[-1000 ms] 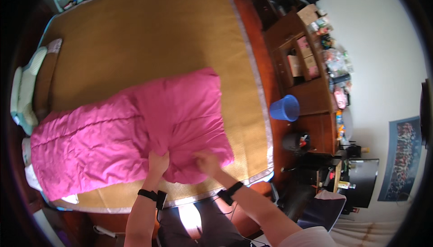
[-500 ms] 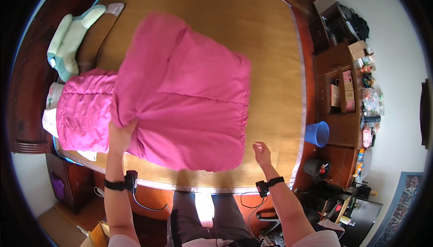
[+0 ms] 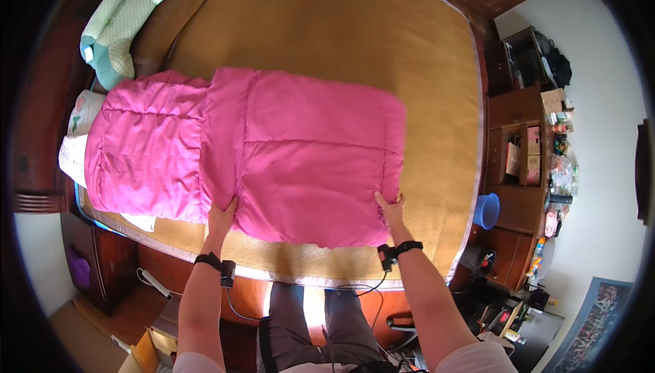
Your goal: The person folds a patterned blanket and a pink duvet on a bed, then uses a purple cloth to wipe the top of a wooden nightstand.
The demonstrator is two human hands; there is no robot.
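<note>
A pink quilt [image 3: 314, 168] lies folded on the bed, its right part flat and its left part doubled into a thicker, seamed section. My left hand [image 3: 222, 216] grips the quilt's near edge, where the two parts meet; the thumb shows and some fingers are hidden in the cloth. Close to the near right corner, my right hand [image 3: 391, 211] holds the quilt's edge, thumb on top and the other fingers curled. Both wrists wear black bands with small cabled devices.
A tan woven mat [image 3: 437, 134] covers the bed. Beyond the quilt's left end lie a green and white shaped pillow [image 3: 123, 28] and a white pillow [image 3: 83, 114]. A blue bin [image 3: 486, 211] and a wooden cabinet [image 3: 515, 199] stand at the right.
The quilt's raised far left part has come down flat. My left hand has moved right along the near edge; my right hand has gone from the bare mat onto the quilt's corner.
</note>
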